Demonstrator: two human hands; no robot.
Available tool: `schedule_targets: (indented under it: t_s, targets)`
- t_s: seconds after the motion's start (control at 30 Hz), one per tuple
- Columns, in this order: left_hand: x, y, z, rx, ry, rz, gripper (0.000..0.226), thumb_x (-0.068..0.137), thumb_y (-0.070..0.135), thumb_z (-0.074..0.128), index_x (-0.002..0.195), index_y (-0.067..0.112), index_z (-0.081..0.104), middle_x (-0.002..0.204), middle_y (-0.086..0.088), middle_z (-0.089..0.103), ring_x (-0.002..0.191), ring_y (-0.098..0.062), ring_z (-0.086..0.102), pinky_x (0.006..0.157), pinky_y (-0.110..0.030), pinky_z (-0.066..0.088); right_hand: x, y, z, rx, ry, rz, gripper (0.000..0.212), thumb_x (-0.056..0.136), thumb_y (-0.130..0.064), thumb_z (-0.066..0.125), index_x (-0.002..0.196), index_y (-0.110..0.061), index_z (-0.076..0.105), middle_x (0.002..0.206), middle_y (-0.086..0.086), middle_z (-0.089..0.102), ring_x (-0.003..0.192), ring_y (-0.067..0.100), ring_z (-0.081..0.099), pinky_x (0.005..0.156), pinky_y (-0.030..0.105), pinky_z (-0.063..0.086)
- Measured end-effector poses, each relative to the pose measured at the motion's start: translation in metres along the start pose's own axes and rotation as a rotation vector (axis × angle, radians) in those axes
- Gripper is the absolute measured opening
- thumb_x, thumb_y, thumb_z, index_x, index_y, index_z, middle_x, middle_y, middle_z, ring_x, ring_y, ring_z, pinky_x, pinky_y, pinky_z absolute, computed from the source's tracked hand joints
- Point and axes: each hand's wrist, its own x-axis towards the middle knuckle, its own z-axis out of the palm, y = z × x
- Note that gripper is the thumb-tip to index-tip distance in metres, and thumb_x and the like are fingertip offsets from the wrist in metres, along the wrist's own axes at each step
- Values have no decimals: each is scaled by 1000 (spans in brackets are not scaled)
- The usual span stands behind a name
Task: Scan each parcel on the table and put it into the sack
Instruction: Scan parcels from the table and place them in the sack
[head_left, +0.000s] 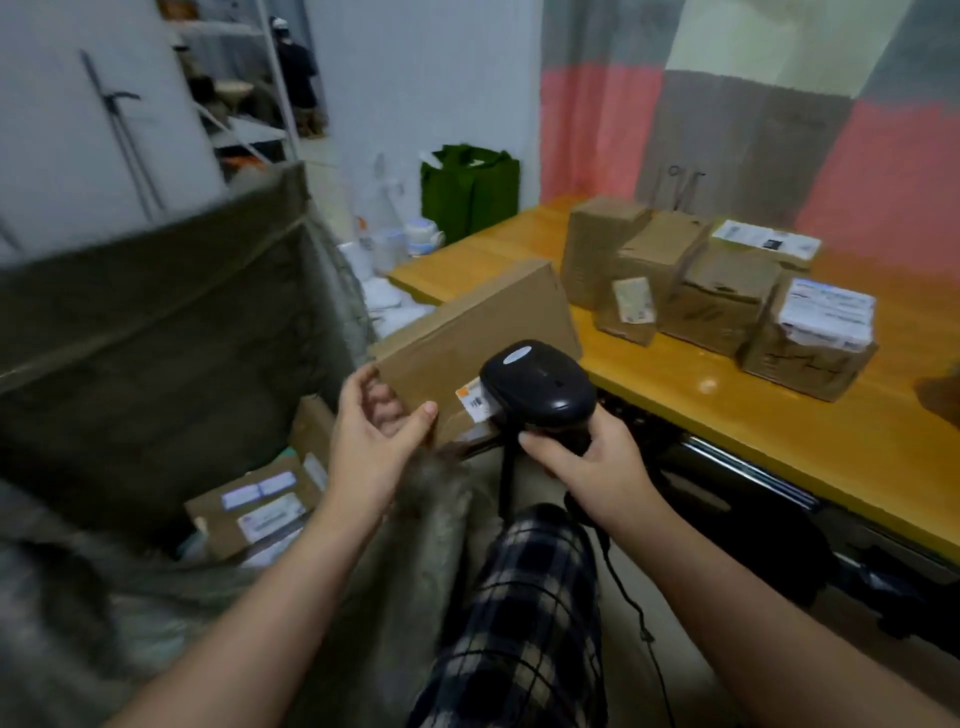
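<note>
**Above a dark blue and cream checked trouser leg (530, 597), both hands are full**

The left hand (371, 436) grips the near corner of a flat brown cardboard parcel (478, 332), thumb pressed on the face towards the camera and fingers curled behind the edge. The parcel is held in the air, tilted, between the table edge and the sack mouth. The right hand (592, 462) has its fingers wrapped round the handle of a black handheld barcode scanner (540, 384), whose head sits just over the parcel's white and orange label (475, 401). A black cable (623, 597) hangs below it. To the left the olive-grey woven sack (156, 338) stands open, with labelled cardboard parcels (254, 509) lying inside. To the right, a cluster of brown cardboard boxes (717, 306) sits on the yellow wooden table (779, 431). A dark green fabric bag (470, 187) stands beyond the table's far end
</note>
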Motion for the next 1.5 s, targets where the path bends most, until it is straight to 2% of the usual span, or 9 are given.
schedule_targets:
  t_s: [0.23,0.33,0.5,0.67,0.77,0.87,1.0,1.2,1.5]
  targets:
    - [-1,-31,-137,268,407,-45,63,82,3,71,134,6,35,100,4,52,79,-1,56,72,-9,49,32,18,102,-62,-182,20,25,80,-17,77,103,-22,68,100,-7,71,99,8,64,92,42,53]
    - [1,-52,-169,425,448,-135,66,81,13,75,134,11,36,121,-5,55,104,-16,58,92,-28,50,41,20,132,-118,-228,35,21,80,-21,77,97,-27,66,92,-9,70,93,10,65,87,42,55]
    - [19,-78,-180,894,418,-108,64,77,17,77,131,14,42,130,-12,48,123,-29,46,104,-45,38,49,32,155,-187,-287,35,17,83,-20,75,95,-24,64,81,-17,63,73,-15,56,62,5,43]
    - [34,-103,-163,1354,33,-247,60,84,34,68,136,20,41,130,-16,41,118,-35,41,98,-46,35,46,46,155,-201,-257,85,17,83,-21,75,95,-24,64,83,-14,65,78,-5,58,64,15,45]
    - [40,-105,-141,1277,-9,-205,57,85,41,66,134,19,45,131,-13,42,120,-33,38,99,-42,33,44,49,143,-174,-231,108,16,82,-20,75,95,-23,65,85,-11,67,80,-3,61,66,12,48]
    - [46,-89,-108,1185,-4,-92,55,87,42,63,134,19,46,130,-11,44,121,-32,38,98,-40,31,43,49,118,-176,-168,134,16,83,-20,75,96,-20,67,91,-1,70,90,13,65,81,33,52]
    - [49,-58,-51,1103,-69,71,52,88,42,61,134,22,46,131,-7,47,122,-30,41,98,-41,31,41,41,68,-155,-38,145,17,82,-21,74,94,-28,64,90,-2,69,86,14,64,83,40,54]
    - [47,-8,57,900,-230,246,52,90,43,59,135,23,45,134,-3,46,126,-26,39,102,-40,30,31,13,-26,-68,212,92,21,86,-18,71,106,-22,63,88,-10,67,83,5,64,71,21,49]
    - [53,34,188,721,-339,409,70,84,49,65,141,20,37,136,-7,35,128,-29,34,104,-42,30,30,1,-131,-132,478,122,23,83,-24,73,103,-22,62,94,2,69,91,27,66,84,46,54]
